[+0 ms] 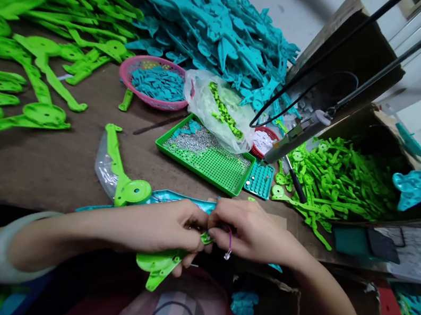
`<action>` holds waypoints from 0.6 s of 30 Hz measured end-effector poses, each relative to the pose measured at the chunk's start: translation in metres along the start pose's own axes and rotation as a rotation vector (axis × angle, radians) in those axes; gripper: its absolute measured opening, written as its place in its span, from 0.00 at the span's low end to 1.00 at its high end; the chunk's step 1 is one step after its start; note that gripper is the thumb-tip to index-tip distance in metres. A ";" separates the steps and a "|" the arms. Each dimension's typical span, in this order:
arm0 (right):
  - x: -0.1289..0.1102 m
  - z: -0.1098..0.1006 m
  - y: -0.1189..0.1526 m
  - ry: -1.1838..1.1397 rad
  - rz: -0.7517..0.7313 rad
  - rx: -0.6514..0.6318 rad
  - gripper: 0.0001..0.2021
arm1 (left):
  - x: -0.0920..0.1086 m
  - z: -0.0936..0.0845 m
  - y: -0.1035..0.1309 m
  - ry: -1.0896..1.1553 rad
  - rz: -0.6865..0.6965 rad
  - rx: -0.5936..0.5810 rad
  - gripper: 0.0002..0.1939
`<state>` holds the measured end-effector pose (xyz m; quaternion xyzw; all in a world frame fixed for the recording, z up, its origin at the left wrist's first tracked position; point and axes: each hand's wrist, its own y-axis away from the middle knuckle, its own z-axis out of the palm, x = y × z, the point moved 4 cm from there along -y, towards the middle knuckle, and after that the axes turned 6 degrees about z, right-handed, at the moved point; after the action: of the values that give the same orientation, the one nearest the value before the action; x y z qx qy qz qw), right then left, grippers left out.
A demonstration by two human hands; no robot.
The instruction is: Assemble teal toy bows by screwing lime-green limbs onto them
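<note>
My left hand (170,226) is wrapped round a green plastic part (160,265), whose wider end hangs below the fingers. Close against it, my right hand (248,231) pinches at the small green end between the two hands. A thin red and blue wire (229,238) with a white connector hangs from the right fingers. Behind my hands lies a shiny teal part (183,199) at the table edge. Beside it is a green arm-shaped part with a round disc (134,191), with clear plastic along its upper piece. The fingertips partly hide what they grip.
A green tray (209,165) of small metal pieces, a pink basket (151,100) of teal pieces and a clear bag (222,108) stand ahead. Green parts (41,59) cover the left; a teal pile (216,24) is behind. An electric screwdriver (299,134) hangs right, near a box of green parts (348,175).
</note>
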<state>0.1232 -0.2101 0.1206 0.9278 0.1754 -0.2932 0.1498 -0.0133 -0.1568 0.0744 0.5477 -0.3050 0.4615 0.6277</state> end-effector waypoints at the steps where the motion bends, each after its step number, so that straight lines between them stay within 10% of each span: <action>1: 0.000 0.000 0.000 0.023 0.002 0.004 0.05 | 0.000 0.001 -0.001 -0.017 0.011 0.008 0.07; 18: -0.001 0.002 0.009 0.019 -0.038 0.081 0.05 | -0.004 -0.001 -0.010 -0.063 0.069 0.114 0.12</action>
<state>0.1258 -0.2191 0.1214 0.9324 0.1822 -0.2941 0.1047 -0.0060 -0.1564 0.0668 0.5860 -0.3162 0.4821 0.5694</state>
